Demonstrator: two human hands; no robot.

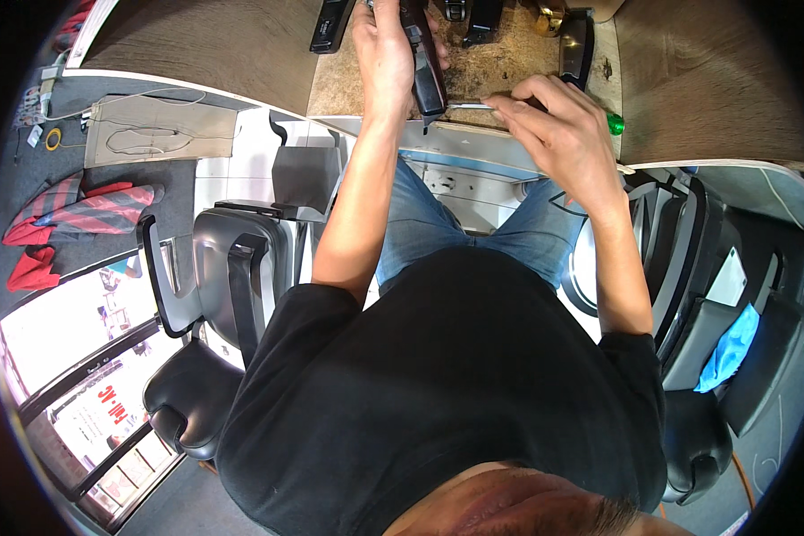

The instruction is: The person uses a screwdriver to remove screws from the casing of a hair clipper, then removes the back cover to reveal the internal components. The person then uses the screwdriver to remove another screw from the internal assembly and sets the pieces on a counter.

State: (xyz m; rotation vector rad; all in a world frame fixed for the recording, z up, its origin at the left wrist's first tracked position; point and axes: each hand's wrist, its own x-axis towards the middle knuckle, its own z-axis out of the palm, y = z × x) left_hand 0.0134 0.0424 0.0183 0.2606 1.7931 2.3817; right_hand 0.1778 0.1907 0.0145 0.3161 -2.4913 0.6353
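My left hand (384, 58) holds a dark hair clipper (424, 71) upright at the front edge of a worn wooden work surface (523, 67), its fingertips showing on the clipper's right side. Close to it on the right, my right hand (558, 134) is closed on a slim screwdriver, whose metal shaft (464, 105) points left toward the clipper and whose green handle end (615, 124) shows past my knuckles. Whether the tip touches the clipper I cannot tell. Behind the hands lie a black device (330, 22), another black piece (482, 22) and a curved dark part (576, 49).
Brown wooden panels (706, 80) flank the work spot. A gold object (547, 18) stands at the back. Black padded chairs (241, 250) are either side of me, a blue cloth (728, 348) on the right one. A red-grey checked garment (94, 210) and cables lie at the left.
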